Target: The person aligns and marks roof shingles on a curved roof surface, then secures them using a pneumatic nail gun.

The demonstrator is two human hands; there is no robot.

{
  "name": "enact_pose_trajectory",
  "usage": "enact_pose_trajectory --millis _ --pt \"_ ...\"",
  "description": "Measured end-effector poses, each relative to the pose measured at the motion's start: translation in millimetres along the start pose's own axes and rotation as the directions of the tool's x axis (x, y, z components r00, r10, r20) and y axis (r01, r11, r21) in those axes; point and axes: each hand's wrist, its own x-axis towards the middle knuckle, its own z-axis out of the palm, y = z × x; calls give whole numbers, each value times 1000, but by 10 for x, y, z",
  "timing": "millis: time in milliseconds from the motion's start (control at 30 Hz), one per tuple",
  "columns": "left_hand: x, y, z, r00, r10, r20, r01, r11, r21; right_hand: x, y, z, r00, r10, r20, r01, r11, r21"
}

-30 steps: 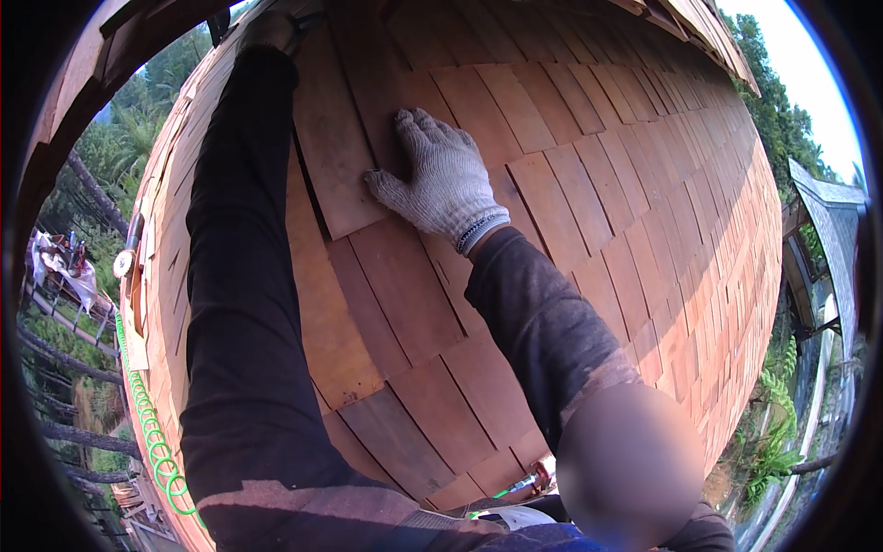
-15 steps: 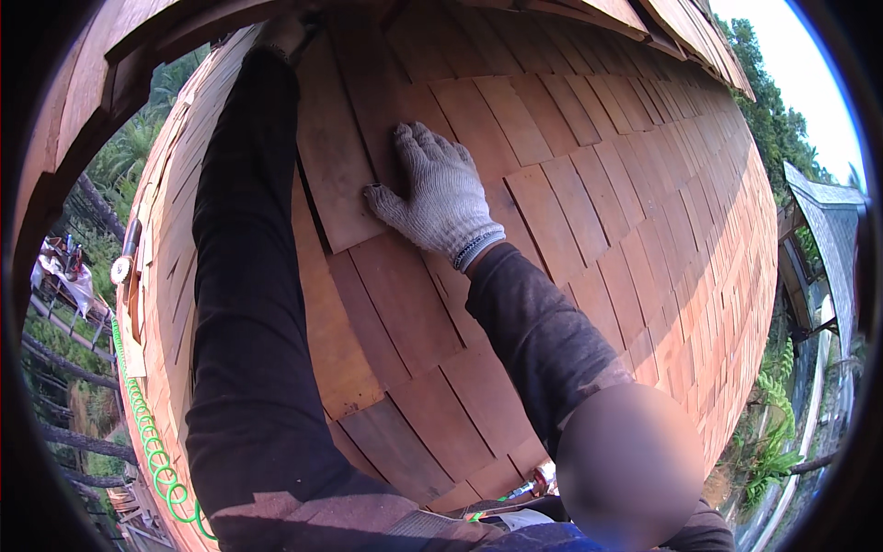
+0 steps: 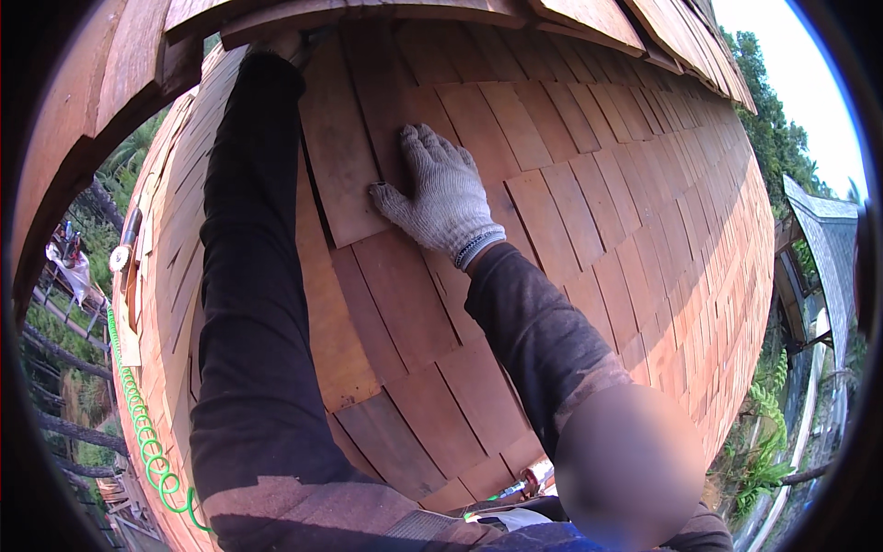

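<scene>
Rows of overlapping reddish-brown wooden shingles [image 3: 414, 304] cover the curved surface in front of me. My right hand [image 3: 440, 189], in a white knitted glove, lies flat on the shingles with its fingers apart. Its thumb reaches onto a long shingle [image 3: 336, 156] to its left. My left arm in a dark sleeve stretches up to the top edge, where my left hand [image 3: 279, 44] is mostly hidden in shadow under the overhanging wood. Something dark is beside that hand, but I cannot make out what it is or whether the hand holds it.
Overhanging shingles [image 3: 589, 18] curve across the top. At the left edge rest a tool with a round pale disc, like an angle grinder [image 3: 121, 256], and a green coiled hose [image 3: 147, 442]. A metal hose fitting [image 3: 533, 478] shows near my body. Trees and a grey roof [image 3: 828, 239] stand beyond.
The view has shifted slightly, so the overhang reaches lower and covers more of my left hand. My right hand stays flat on the same shingles.
</scene>
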Motion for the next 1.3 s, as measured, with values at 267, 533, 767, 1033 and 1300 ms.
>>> enact_pose_trajectory --millis 267,533,767,1033,1300 --pt "110 112 -37 1000 15 -3 -15 1000 -14 -42 -41 16 1000 8 -23 -8 1000 -18" --pt "227 153 -70 1000 10 -7 -10 1000 -24 -28 -36 10 1000 17 -16 -17 1000 -3" --pt "153 155 -37 1000 26 -16 -26 999 -26 -18 -63 20 999 10 -31 -9 1000 6" --pt "4 214 21 999 24 -46 -25 999 -34 113 -60 -181 991 137 -14 -136 990 20" --pt "-21 179 33 997 31 -64 -35 998 -56 -750 495 -653 801 553 229 -505 418 755"
